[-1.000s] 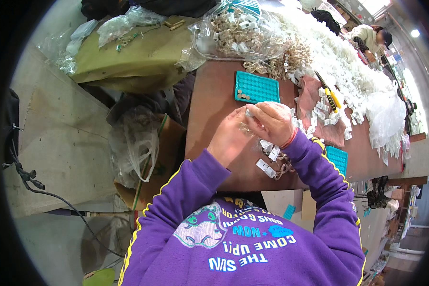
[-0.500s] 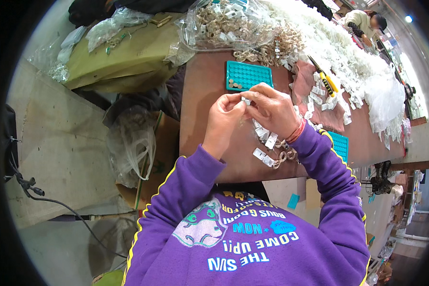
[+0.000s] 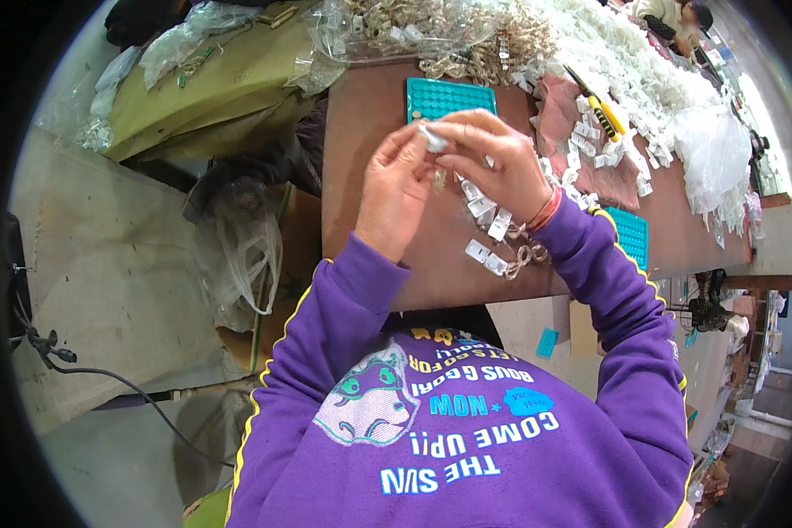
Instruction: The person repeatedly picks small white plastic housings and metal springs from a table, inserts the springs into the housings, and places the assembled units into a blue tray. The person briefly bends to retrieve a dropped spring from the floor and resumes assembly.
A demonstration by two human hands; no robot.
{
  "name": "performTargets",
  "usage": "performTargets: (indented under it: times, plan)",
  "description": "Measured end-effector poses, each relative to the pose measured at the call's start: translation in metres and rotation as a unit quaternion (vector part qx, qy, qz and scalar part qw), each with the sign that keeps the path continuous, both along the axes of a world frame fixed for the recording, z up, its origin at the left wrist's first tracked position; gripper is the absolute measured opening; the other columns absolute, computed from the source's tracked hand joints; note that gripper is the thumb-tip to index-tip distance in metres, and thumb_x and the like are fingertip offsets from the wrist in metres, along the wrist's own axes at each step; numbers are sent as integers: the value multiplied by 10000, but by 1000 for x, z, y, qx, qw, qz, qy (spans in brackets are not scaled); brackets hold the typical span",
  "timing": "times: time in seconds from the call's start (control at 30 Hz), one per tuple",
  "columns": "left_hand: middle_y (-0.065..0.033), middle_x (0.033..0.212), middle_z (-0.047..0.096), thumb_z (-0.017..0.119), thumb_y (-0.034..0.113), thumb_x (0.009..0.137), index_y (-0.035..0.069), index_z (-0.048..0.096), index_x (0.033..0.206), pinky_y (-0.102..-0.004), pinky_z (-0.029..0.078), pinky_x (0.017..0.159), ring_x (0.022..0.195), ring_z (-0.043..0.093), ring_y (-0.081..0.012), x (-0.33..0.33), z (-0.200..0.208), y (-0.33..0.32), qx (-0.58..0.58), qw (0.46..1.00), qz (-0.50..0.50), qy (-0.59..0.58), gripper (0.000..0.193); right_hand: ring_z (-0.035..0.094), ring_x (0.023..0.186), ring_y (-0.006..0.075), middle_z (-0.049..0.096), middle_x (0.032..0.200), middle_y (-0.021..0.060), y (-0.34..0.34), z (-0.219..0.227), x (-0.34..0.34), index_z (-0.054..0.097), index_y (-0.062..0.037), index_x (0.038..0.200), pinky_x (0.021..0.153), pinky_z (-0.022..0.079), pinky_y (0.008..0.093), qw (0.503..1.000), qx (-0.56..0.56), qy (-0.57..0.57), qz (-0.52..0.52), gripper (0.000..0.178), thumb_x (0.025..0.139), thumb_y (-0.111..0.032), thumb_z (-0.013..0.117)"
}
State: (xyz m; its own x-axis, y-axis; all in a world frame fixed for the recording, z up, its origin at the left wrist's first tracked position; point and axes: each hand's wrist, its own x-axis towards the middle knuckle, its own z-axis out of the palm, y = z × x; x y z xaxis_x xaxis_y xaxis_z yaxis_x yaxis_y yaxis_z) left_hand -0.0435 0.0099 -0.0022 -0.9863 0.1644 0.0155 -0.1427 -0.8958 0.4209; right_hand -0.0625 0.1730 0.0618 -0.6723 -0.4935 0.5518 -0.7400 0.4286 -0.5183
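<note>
L hand (image 3: 392,187), R hand (image 3: 507,169) pinch wht pc (image 3: 432,139), long axis slanting down-R.

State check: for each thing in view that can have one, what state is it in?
Left hand: closed on small white piece
Right hand: pinching the same piece
Teal tray: flat, partly hidden by the right hand
Yellow-and-black tool: lying unheld
Pink cloth: wrinkled, strewn with white pieces
Beige cord: looped
</note>
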Motion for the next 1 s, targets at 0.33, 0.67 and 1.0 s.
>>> performTargets:
  times: [0.33,0.67,1.0]
  plan:
    - [-124,1033,665,611,63,927,33,611,1114,-371,562,846,976,669,-268,-6,1,-8,-20,991,130,-26,189,613,815,227,587,865,53,0,-22,24,635,-82,901,715,521,335,953,261,105,113,198,705,-113,638]
    - [-108,1064,661,616,105,934,66,602,1135,-421,557,809,964,680,-280,-6,-2,-10,-18,993,106,-54,206,564,734,212,508,821,62,-4,-31,1,582,-8,904,687,498,339,862,354,239,273,295,635,-118,630]
    - [-95,1114,652,587,61,930,74,616,1148,-365,513,876,1052,632,-282,-2,4,-8,-7,992,101,-79,219,551,686,215,490,737,54,-13,-26,-6,493,-69,715,621,471,329,875,295,259,284,145,666,-127,616]
